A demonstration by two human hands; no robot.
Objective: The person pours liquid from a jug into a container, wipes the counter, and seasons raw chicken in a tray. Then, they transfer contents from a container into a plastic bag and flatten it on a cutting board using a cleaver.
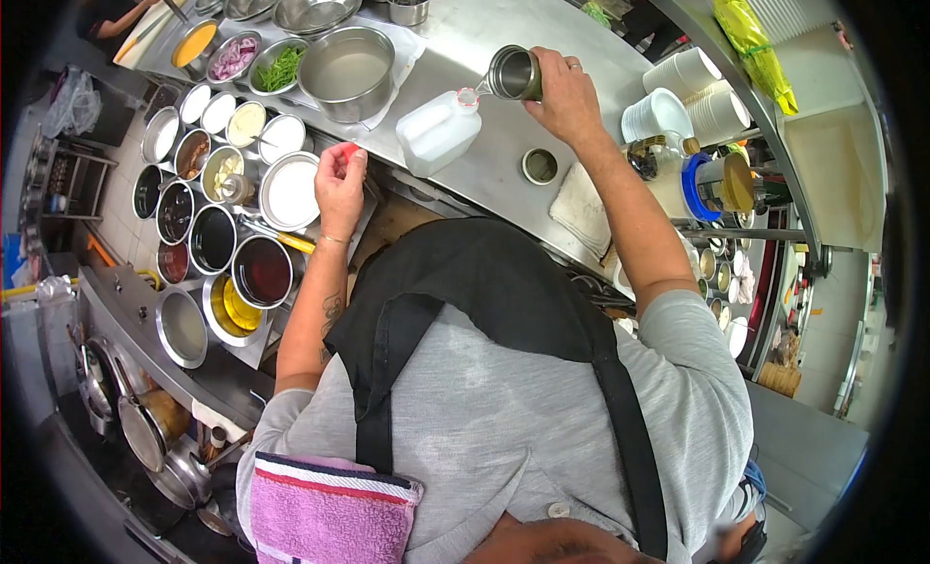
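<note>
My right hand (565, 97) grips a steel cup (514, 75) that tilts left over a plastic jug (439, 133). A thin stream of clear liquid runs from the cup's rim to the jug's open mouth. The jug is translucent white with a side handle and stands upright near the counter's front edge. Between the thumb and fingers of my left hand (340, 176) is a small red cap (349, 150), held left of the jug. A small round metal container (539, 166) sits on the counter below the cup, beside a folded white cloth (579, 210).
Left of the jug stand a steel bowl (346, 75), green chopped vegetables (279, 70) and sliced onions (233, 58). Several pots of sauces and powders (290, 191) crowd the left. Stacked white tubs (654, 115) and a blue-rimmed jar (722, 188) stand at the right under a shelf.
</note>
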